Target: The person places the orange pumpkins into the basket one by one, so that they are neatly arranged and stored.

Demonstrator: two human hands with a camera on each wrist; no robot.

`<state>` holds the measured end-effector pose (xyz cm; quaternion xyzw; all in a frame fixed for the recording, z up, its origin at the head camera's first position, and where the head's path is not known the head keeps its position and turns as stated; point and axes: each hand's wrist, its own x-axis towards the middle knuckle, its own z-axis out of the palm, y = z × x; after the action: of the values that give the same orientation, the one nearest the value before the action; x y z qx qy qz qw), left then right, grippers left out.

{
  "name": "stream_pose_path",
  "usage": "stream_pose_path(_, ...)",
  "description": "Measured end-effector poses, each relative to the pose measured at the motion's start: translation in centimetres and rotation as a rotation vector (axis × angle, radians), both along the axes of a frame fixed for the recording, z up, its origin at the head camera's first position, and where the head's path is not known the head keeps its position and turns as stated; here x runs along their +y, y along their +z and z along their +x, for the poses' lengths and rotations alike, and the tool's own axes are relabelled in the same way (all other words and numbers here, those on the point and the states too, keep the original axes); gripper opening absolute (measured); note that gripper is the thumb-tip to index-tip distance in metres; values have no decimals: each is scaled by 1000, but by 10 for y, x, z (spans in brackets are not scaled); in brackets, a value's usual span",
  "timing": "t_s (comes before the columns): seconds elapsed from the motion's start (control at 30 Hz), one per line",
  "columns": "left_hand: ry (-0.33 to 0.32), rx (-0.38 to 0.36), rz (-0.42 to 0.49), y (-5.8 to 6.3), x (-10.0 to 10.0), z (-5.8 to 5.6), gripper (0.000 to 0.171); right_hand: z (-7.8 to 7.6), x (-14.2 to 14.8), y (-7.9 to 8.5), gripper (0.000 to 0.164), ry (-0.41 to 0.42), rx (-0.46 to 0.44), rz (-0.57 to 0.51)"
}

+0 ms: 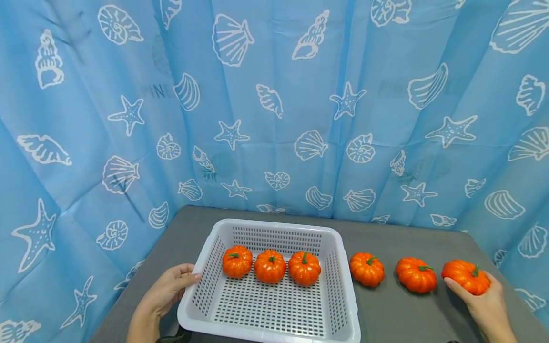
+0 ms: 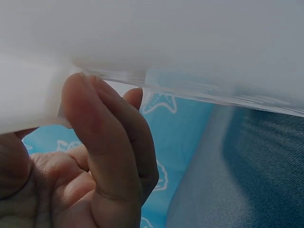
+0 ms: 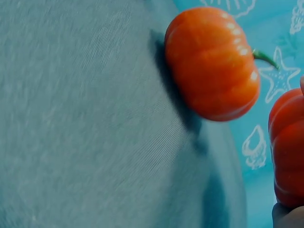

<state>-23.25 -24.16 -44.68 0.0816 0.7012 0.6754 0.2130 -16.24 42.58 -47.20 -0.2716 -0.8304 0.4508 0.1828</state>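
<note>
A white perforated plastic basket (image 1: 269, 305) holds three small orange pumpkins, the middle one (image 1: 269, 267) among them, in a row towards its back. My left hand (image 1: 169, 288) grips the basket's left rim; in the left wrist view its curled fingers (image 2: 111, 133) meet the rim's underside. At the far right, my right hand (image 1: 486, 300) holds another orange pumpkin (image 1: 465, 276) with a green stem, thumb on its near side. Only part of that held pumpkin (image 3: 289, 147) shows at the right wrist view's edge. Nearest to it on the table sits a pumpkin (image 1: 416, 275).
One more pumpkin (image 1: 366, 269) stands close to the basket's right wall. Everything rests on a dark grey cloth-covered table (image 1: 386, 314). Behind and at the sides hangs a blue curtain (image 1: 274, 119) with white shells and starfish.
</note>
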Motion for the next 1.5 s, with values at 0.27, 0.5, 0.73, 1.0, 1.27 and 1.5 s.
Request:
stream_pose_path(0.27,-8,2,8,0,-1,0,47,-1,-13,15,51,93,52,46)
stream_pose_path(0.5,-15,2,10,0,-1,0,47,0,-26,29,40,188,64,72)
stream_pose_path(0.73,-12,7,10,0,0,0,46,-3,-42,41,85,227,-31,77)
stream_pose_path(1.0,-6,7,-3,0,0,0,47,-7,-57,51,101,264,-129,53)
stream_pose_path(1.27,-4,1,4,-1,0,0,46,-8,-72,58,101,317,-136,55)
stream_pose_path(1.5,2,4,1,-2,0,-1,46,-7,-83,65,100,333,-145,58)
